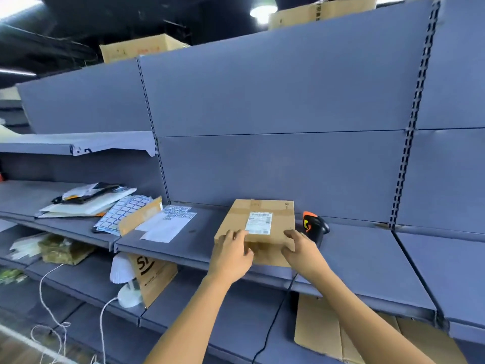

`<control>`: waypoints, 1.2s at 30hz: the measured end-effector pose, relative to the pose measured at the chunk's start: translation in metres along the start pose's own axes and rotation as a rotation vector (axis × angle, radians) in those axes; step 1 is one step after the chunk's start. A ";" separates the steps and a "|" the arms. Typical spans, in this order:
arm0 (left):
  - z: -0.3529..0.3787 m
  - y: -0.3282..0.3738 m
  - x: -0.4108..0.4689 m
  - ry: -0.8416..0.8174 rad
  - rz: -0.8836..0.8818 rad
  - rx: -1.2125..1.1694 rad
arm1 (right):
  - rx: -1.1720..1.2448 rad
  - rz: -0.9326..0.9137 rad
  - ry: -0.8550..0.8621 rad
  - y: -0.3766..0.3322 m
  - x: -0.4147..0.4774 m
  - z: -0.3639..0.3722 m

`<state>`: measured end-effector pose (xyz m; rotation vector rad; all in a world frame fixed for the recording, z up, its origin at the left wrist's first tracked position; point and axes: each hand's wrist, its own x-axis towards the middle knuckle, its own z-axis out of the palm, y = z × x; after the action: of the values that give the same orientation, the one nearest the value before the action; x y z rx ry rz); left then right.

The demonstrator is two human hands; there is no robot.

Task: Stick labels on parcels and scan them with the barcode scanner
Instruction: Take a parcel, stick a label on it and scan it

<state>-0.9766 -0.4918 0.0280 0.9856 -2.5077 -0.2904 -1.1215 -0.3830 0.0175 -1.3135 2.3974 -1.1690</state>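
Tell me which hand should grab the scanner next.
Right, probably. The right hand rests on the parcel's near right corner, just beside the scanner; the left hand is on the far side.

shelving (275, 101): grey-blue metal, slotted uprights | ceiling (78, 19): dark | lamp (263, 9): lit

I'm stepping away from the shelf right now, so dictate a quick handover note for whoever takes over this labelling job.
Left hand and right hand: both rest on the near end of the brown cardboard parcel, open, not lifting it.
Parcel lies flat on the grey metal shelf, white printed label already stuck on top.
Black and orange barcode scanner sits just right of the parcel, untouched.
Sheets of blank labels lie to the left.
Left: scan this parcel.
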 end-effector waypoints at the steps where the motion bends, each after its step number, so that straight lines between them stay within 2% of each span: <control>1: 0.002 -0.007 0.011 0.008 0.007 0.014 | 0.002 0.032 0.028 0.000 0.011 0.003; 5: 0.011 -0.047 0.056 0.028 0.077 0.022 | 0.050 0.281 0.163 -0.001 0.058 0.028; 8: 0.014 -0.075 0.087 -0.018 0.092 0.000 | 0.006 0.490 0.128 0.008 0.082 0.050; 10: 0.020 -0.091 0.110 -0.050 0.065 -0.033 | -0.016 0.559 0.106 0.015 0.096 0.059; 12: 0.029 -0.102 0.127 -0.130 -0.047 -0.131 | 0.092 0.604 0.130 0.021 0.103 0.061; 15: 0.042 -0.109 0.135 -0.336 -0.247 -0.454 | 0.185 0.577 0.156 0.021 0.104 0.062; 18: 0.042 -0.111 0.138 -0.368 -0.378 -0.816 | 0.212 0.548 0.229 0.017 0.095 0.065; 23: 0.043 -0.129 0.151 -0.464 -0.428 -1.223 | 0.162 0.488 0.374 -0.009 0.074 0.067; 27: 0.039 -0.128 0.157 -0.413 -0.432 -1.339 | 0.289 0.266 0.497 -0.025 0.062 0.072; 30: 0.043 -0.132 0.164 -0.303 -0.413 -1.346 | 0.402 0.163 0.486 -0.027 0.060 0.078; 34: 0.053 -0.141 0.167 -0.148 -0.232 -1.248 | 0.518 0.194 0.395 -0.017 0.057 0.081; 36: 0.055 -0.143 0.167 -0.102 -0.158 -1.225 | 0.366 0.275 0.609 -0.009 0.059 0.075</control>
<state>-1.0261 -0.7087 -0.0176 0.5978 -1.7274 -1.6677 -1.1154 -0.4732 -0.0144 -0.5431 2.4333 -2.0068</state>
